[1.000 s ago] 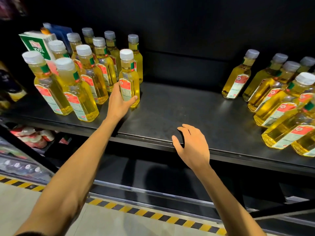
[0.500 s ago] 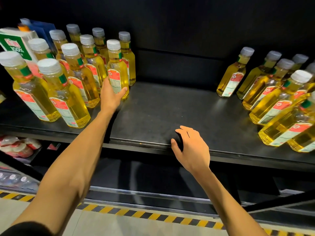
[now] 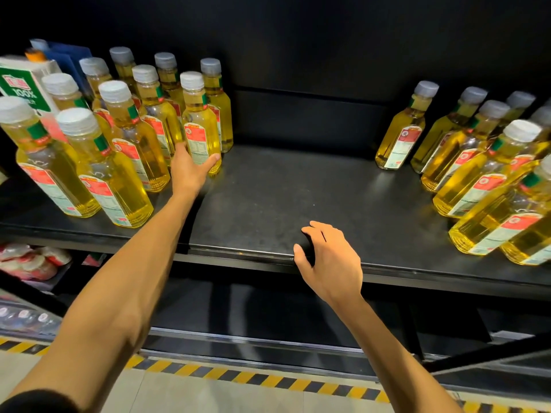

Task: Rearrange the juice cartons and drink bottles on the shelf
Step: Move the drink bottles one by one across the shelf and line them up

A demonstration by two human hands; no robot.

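Observation:
Several yellow drink bottles with white caps and red labels stand in a cluster (image 3: 128, 150) on the left of the black shelf (image 3: 268, 198). My left hand (image 3: 190, 168) is wrapped around the base of the rightmost front bottle (image 3: 200, 126), which stands upright on the shelf. A second group of the same bottles (image 3: 483, 162) stands at the right. A white and green juice carton (image 3: 24, 84) and a blue carton (image 3: 68, 55) stand at the far left behind the bottles. My right hand (image 3: 328, 260) rests on the shelf's front edge, fingers loosely curled, holding nothing.
The middle of the shelf between the two bottle groups is bare. A lower shelf at the left holds red and white packets (image 3: 29, 260) and small bottles (image 3: 24, 317). Yellow and black hazard tape (image 3: 268, 380) runs along the floor.
My left hand stays on the same bottle, which stands close against the left cluster. My right hand has barely shifted on the shelf edge. The view has shifted slightly.

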